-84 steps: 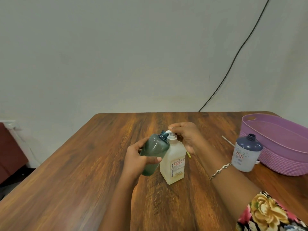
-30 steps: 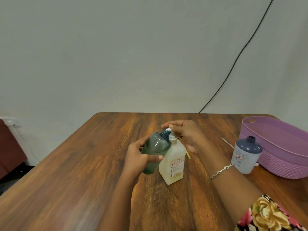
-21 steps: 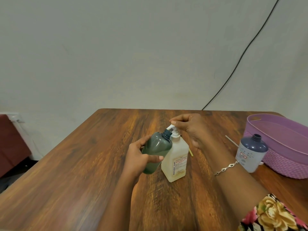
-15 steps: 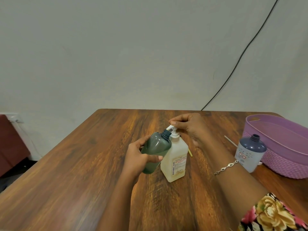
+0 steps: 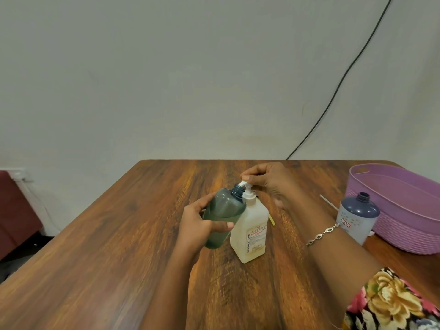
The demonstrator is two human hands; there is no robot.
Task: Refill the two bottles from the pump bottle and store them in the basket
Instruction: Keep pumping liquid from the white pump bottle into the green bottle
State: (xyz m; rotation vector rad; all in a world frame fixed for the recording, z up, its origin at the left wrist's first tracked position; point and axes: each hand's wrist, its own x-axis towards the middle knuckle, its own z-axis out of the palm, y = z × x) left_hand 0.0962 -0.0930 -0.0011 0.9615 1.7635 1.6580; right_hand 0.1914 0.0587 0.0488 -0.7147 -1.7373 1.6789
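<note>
A translucent green bottle [image 5: 223,210] is tilted in my left hand [image 5: 197,229], which grips its body. Its open mouth sits right under the nozzle of the white pump bottle [image 5: 252,232], which stands mid-table. My right hand [image 5: 271,184] is above the pump, with thumb and fingertips curled round the raised pump head. A second bottle, blue-topped and uncapped [image 5: 357,217], stands upright to the right, just in front of the purple basket [image 5: 404,210]; nothing shows inside the basket.
The wooden table [image 5: 119,246] ends at a pale wall. A thin white stick [image 5: 328,202] lies behind the blue-topped bottle and a small yellow sliver [image 5: 272,221] beside the pump bottle. A black cable [image 5: 333,91] runs down the wall. A dark red seat [image 5: 14,210] is far left.
The pump head has come up from its pressed-down position, and my right hand has risen with it. My left hand keeps the green bottle at the nozzle.
</note>
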